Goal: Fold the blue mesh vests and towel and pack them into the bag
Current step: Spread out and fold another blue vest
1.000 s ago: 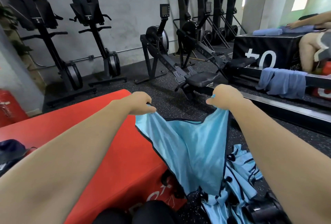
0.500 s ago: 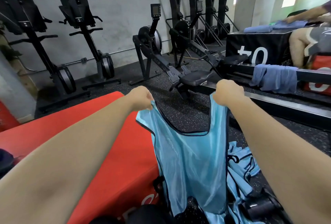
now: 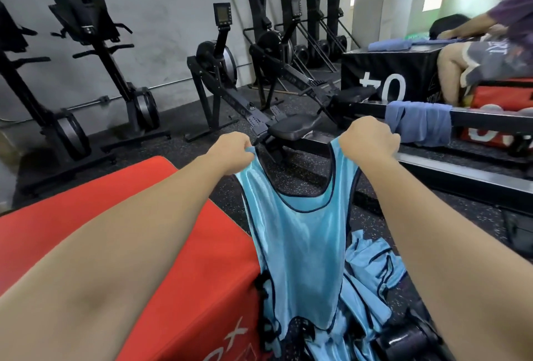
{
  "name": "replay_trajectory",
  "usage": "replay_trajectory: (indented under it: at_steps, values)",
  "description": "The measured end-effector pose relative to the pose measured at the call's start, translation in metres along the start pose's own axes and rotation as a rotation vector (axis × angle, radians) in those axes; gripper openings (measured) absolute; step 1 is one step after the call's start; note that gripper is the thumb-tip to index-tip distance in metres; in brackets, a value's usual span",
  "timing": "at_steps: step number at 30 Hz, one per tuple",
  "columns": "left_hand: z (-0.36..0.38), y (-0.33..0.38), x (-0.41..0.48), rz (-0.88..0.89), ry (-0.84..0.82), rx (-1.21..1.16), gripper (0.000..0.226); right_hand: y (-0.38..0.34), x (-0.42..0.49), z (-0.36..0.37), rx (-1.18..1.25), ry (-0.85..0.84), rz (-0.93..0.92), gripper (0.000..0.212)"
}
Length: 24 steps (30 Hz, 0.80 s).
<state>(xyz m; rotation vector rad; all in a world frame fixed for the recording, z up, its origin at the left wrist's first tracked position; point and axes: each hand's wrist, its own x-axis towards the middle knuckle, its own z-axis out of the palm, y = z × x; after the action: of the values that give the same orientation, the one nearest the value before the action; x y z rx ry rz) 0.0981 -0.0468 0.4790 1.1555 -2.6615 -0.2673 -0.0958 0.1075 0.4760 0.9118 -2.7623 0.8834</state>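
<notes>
Our left hand (image 3: pixel 230 153) pinching one shoulder strap of the blue mesh vest (image 3: pixel 300 245), our right hand (image 3: pixel 370 143) gripping the other, vest hanging beside the red box (image 3: pixel 173 245), more vests (image 3: pixel 372 271) heaped below, towel (image 3: pixel 418 124) draped on a rail (image 3: pixel 490 118) beyond

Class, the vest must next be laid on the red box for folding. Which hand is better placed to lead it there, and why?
Left, probably. The left hand grips the blue mesh vest by the strap beside the red box; the right hand grips the other strap over the floor.
</notes>
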Motion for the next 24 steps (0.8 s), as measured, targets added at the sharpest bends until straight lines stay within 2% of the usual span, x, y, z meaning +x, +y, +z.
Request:
replay_trajectory:
  at_steps: [3,6,9,12,15,19,24]
  values:
    - [0.009,-0.002,0.021,0.027,-0.025,0.010,0.018,0.001,0.014,0.012,0.193,-0.019,0.007,0.024]
    - [0.008,-0.018,0.046,0.047,0.064,-0.031,0.024,-0.001,0.030,0.024,0.407,0.044,-0.012,0.036]
    - [-0.011,-0.044,0.070,0.019,0.215,-0.111,0.024,-0.016,0.046,0.028,0.629,0.160,-0.073,0.037]
    - [-0.033,-0.076,0.081,-0.012,0.290,-0.139,0.024,-0.042,0.055,0.030,0.768,0.164,-0.155,0.028]
    - [-0.046,-0.109,0.074,-0.035,0.318,-0.113,0.023,-0.077,0.048,0.037,0.857,0.057,-0.259,0.023]
    - [-0.058,-0.159,0.041,-0.123,0.356,-0.121,0.019,-0.118,0.015,0.046,1.002,-0.174,-0.341,0.014]
    - [-0.070,-0.235,-0.026,-0.236,0.298,-0.024,0.010,-0.158,-0.046,0.070,0.987,-0.458,-0.461,0.020]
